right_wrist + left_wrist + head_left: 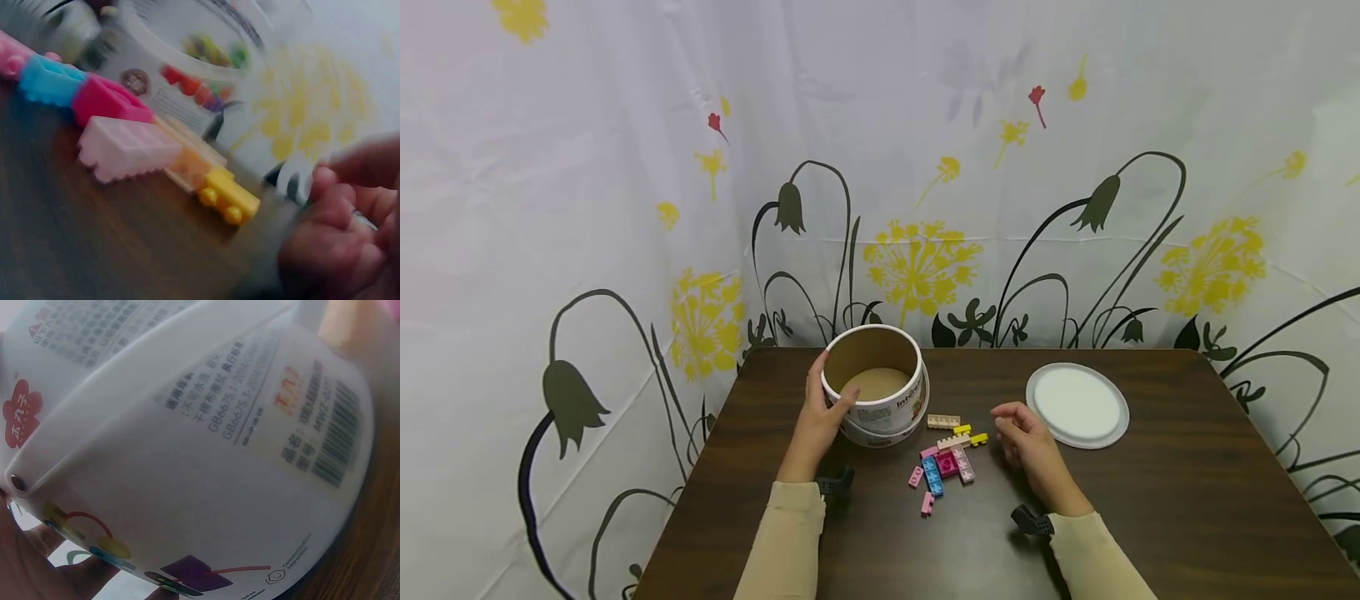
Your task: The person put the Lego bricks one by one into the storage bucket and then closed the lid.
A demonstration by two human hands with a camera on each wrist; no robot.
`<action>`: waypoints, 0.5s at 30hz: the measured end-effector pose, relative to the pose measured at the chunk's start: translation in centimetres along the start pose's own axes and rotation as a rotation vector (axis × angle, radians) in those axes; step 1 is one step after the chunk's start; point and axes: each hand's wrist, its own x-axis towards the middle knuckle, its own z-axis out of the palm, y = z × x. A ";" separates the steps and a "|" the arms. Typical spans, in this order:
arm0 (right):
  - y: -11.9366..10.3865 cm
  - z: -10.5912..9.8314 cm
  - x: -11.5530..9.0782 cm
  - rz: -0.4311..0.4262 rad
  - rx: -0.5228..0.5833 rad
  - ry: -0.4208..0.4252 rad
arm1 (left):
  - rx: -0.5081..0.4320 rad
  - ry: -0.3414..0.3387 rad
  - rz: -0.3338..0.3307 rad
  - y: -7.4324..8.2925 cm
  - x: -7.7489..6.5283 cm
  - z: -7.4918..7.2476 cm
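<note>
A white printed bucket (887, 417) stands upright near the back of the table, its bare tan inside facing up. My left hand (820, 412) grips its left rim, the thumb over the edge and the fingers along the outside. In the left wrist view, fingers (87, 575) lie against the printed wall below the white handle (125, 381). Several toy building blocks (947, 464) in pink, blue, tan and yellow lie loose in front. To their right hovers my right hand (1033, 450), fingers loosely bent and holding nothing, nearest to a yellow block (228, 197).
A round white lid (1078, 404) lies flat on the dark brown table (1210, 500), just beyond the right hand. Behind the table's back edge hangs a white curtain (880, 125) with printed flowers. A dark wrist device (1032, 521) sits at each cuff.
</note>
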 end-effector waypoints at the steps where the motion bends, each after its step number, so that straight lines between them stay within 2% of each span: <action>1: 0.6 -0.7 0.0 0.011 0.066 -0.018 | -0.001 -0.002 0.000 0.1 0.0 0.0; 4: 1.7 -2.4 0.4 0.049 0.271 -0.064 | 0.002 -0.005 0.000 0.3 0.1 -0.1; 5: 1.9 -2.7 0.5 0.060 0.303 -0.068 | 0.002 -0.006 0.002 0.4 0.1 -0.1; 7: 2.2 -3.1 0.7 0.082 0.296 -0.082 | 0.005 -0.008 0.002 0.5 0.0 -0.2; 9: 2.4 -2.8 0.8 0.100 0.223 -0.082 | 0.009 -0.011 0.000 0.5 -0.1 -0.2; 15: 1.9 -0.9 0.7 0.112 -0.129 -0.029 | -0.016 -0.012 -0.008 0.4 -0.1 0.0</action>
